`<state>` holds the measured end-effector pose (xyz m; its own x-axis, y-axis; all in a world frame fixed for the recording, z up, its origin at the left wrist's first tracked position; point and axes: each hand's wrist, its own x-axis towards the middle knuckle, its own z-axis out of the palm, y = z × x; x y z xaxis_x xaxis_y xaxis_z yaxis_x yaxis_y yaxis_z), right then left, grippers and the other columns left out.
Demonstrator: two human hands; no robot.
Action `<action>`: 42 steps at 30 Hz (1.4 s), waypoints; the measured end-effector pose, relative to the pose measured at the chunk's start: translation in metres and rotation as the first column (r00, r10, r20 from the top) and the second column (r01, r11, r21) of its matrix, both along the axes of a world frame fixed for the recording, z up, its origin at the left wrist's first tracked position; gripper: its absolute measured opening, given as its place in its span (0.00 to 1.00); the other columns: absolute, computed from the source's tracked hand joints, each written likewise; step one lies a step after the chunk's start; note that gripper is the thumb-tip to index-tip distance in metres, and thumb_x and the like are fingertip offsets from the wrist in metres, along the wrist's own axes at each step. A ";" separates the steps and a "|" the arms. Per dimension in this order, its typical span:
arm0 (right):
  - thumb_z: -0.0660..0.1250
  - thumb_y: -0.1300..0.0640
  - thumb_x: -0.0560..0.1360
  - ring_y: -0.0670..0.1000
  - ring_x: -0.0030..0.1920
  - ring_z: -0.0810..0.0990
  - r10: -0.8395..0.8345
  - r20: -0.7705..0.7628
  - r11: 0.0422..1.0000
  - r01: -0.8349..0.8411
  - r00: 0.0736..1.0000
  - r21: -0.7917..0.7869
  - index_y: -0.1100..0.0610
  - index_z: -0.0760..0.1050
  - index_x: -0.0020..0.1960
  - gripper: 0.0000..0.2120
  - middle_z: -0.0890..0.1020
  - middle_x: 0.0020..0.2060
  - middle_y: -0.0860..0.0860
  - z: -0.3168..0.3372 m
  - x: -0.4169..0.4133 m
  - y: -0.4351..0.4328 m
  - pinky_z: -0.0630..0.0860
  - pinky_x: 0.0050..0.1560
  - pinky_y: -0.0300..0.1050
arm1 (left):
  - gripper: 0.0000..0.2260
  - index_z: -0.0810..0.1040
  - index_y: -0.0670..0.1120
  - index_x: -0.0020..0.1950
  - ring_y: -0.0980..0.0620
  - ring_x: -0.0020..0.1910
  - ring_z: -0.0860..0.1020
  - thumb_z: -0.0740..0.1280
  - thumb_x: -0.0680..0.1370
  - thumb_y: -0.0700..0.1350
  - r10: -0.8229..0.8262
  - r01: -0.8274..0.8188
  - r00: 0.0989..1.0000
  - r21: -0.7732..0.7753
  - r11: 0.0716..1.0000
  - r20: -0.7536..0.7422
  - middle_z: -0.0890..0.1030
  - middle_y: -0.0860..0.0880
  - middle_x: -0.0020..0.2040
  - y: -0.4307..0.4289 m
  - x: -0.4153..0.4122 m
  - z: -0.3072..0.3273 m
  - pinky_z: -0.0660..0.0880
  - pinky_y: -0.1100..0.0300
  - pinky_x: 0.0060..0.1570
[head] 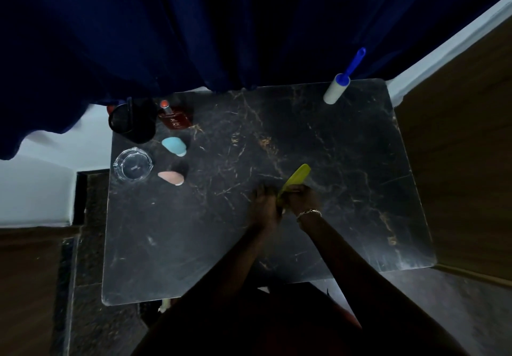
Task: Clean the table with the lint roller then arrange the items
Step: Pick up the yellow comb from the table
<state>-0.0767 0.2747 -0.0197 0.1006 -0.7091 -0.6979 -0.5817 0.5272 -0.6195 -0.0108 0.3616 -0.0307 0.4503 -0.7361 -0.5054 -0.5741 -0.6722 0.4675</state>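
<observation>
Far right corner: lint roller (337, 88) on the table (346, 178), handle past the edge
Far left: cup (132, 120); bottle (175, 117) just right of it
Left edge: glass dish (133, 165); two sponges (173, 146) (171, 178) to its right
Centre: comb (294, 181) between both hands (264, 206) (300, 199)

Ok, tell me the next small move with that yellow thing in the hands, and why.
Probably carry the yellow comb left and set it down beside the pink sponge. Both hands, left and right, hold it mid-table, while the other small items already sit grouped along the table's left side and the lint roller lies put aside at the far edge.
</observation>
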 end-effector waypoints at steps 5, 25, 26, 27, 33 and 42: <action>0.67 0.71 0.71 0.56 0.43 0.79 0.205 -0.087 0.975 -0.211 0.975 -0.069 0.74 0.78 0.48 0.08 0.82 0.42 0.66 -0.006 0.004 -0.003 0.77 0.43 0.39 | 0.25 0.69 0.44 0.75 0.38 0.75 0.63 0.68 0.79 0.46 0.025 -0.025 0.999 0.000 1.000 0.024 0.63 0.39 0.78 0.000 -0.003 -0.003 0.68 0.47 0.72; 0.53 0.56 0.84 0.54 0.42 0.78 -0.288 0.245 0.888 0.162 0.926 0.431 0.66 0.68 0.68 0.18 0.70 0.71 0.66 0.003 -0.019 -0.011 0.74 0.42 0.43 | 0.06 0.77 0.43 0.44 0.47 0.43 0.78 0.71 0.75 0.34 0.338 -0.402 0.877 -0.138 0.905 -0.341 0.80 0.44 0.41 0.016 0.018 0.008 0.71 0.60 0.41; 0.54 0.52 0.84 0.53 0.41 0.78 -0.360 0.251 0.851 0.205 0.899 0.484 0.65 0.72 0.63 0.18 0.73 0.68 0.66 0.007 -0.021 -0.010 0.75 0.42 0.44 | 0.07 0.76 0.44 0.42 0.50 0.40 0.76 0.71 0.74 0.33 0.351 -0.434 0.867 -0.189 0.881 -0.353 0.78 0.47 0.39 0.021 0.019 0.012 0.69 0.61 0.40; 0.56 0.48 0.83 0.53 0.41 0.79 -0.386 0.243 0.829 0.219 0.890 0.515 0.64 0.74 0.58 0.19 0.78 0.61 0.66 0.009 -0.025 -0.009 0.76 0.42 0.44 | 0.08 0.76 0.44 0.41 0.52 0.39 0.74 0.70 0.74 0.32 0.349 -0.448 0.867 -0.248 0.859 -0.355 0.77 0.49 0.38 0.026 0.020 0.015 0.69 0.62 0.40; 0.69 0.50 0.76 0.52 0.31 0.83 -0.053 0.362 0.821 -0.166 0.930 0.547 0.64 0.84 0.44 0.17 0.85 0.35 0.57 0.038 -0.039 -0.010 0.79 0.30 0.40 | 0.09 0.81 0.42 0.45 0.46 0.52 0.74 0.68 0.73 0.29 0.184 -0.236 0.971 -0.544 0.805 -0.150 0.76 0.45 0.50 0.049 0.032 0.028 0.73 0.56 0.52; 0.72 0.67 0.72 0.51 0.41 0.86 0.128 0.464 0.910 -0.290 0.877 0.297 0.58 0.83 0.48 0.07 0.87 0.42 0.55 0.046 -0.017 0.007 0.82 0.39 0.42 | 0.15 0.77 0.52 0.60 0.60 0.51 0.80 0.66 0.77 0.36 0.439 -0.546 0.838 -0.488 0.681 -0.325 0.80 0.59 0.51 0.064 0.034 0.040 0.77 0.66 0.53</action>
